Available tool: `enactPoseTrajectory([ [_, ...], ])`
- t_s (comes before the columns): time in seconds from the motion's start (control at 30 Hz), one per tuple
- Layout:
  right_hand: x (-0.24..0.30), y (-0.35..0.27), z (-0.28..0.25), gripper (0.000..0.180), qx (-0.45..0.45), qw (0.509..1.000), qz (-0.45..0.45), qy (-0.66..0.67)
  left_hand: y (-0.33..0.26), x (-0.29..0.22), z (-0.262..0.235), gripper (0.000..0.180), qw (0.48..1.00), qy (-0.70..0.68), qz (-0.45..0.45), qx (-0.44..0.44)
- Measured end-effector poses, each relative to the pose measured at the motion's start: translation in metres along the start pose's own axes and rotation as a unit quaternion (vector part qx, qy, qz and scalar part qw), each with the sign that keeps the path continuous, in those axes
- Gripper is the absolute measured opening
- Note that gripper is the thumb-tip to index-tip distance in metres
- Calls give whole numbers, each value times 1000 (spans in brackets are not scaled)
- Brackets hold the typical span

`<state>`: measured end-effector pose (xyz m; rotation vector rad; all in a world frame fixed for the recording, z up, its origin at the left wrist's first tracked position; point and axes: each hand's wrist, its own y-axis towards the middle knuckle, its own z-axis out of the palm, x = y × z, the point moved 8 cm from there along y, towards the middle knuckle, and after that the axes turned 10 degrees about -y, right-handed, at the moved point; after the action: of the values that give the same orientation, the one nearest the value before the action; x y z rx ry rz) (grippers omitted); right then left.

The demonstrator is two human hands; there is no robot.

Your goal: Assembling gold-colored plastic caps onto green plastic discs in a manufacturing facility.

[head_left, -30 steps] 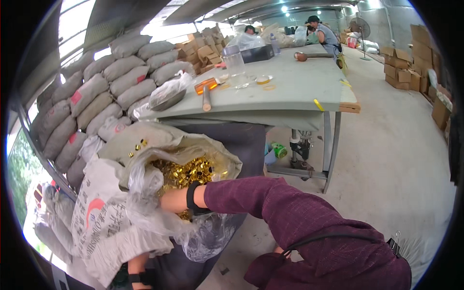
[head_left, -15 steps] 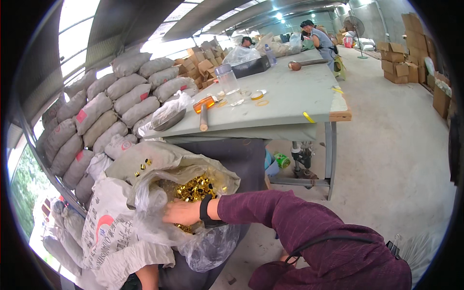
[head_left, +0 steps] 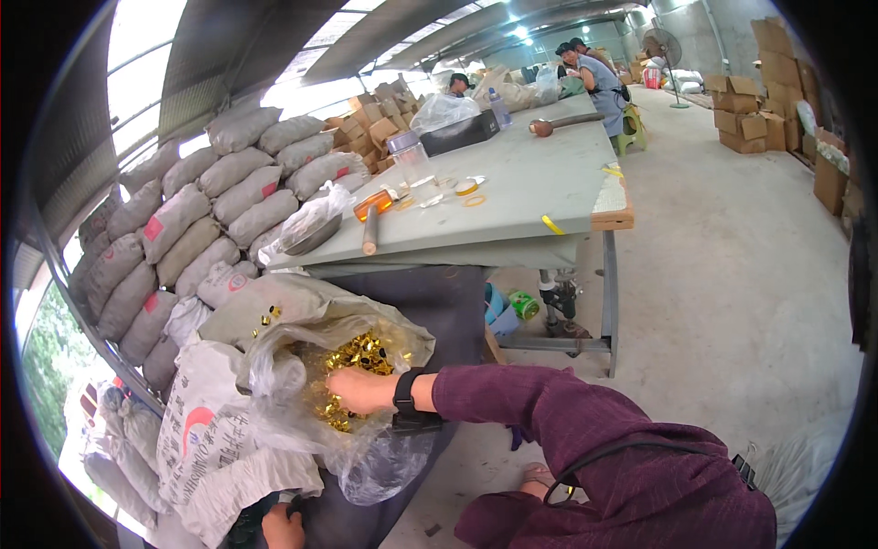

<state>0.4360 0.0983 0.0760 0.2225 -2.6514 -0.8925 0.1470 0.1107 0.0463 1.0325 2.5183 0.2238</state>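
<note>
Reaching deeper than a second ago, right hand (head_left: 361,391) now sunk among gold pieces (head_left: 361,352) inside the clear liner (head_left: 302,403) of the open sack (head_left: 215,439), fingers curled, seemingly scooping though grasp unclear; left hand (head_left: 282,528) low by the sack, grip mostly hidden.

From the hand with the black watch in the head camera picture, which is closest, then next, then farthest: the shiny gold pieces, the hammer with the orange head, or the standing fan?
Measured from the right hand:
1. Shiny gold pieces: in the clear bag, right at the fingers.
2. Hammer: on the grey table's near left part.
3. Standing fan: far back of the hall, on the right.
</note>
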Motion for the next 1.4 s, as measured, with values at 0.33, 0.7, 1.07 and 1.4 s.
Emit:
enactPoseTrajectory([
  [0.33,74,-61,-32,30,53,938,58,337,-60,30,-16,30,977,-87,0,-193],
  [0.7,171,-152,13,24,117,833,32,540,-128,-88,19,20,770,-591,-173,-165],
  [1.07,202,-167,17,27,83,907,-76,406,-158,-104,23,17,911,-343,-101,-206],
  [1.4,209,-159,23,18,182,899,-93,388,-154,-123,19,26,969,-168,-59,-169],
])
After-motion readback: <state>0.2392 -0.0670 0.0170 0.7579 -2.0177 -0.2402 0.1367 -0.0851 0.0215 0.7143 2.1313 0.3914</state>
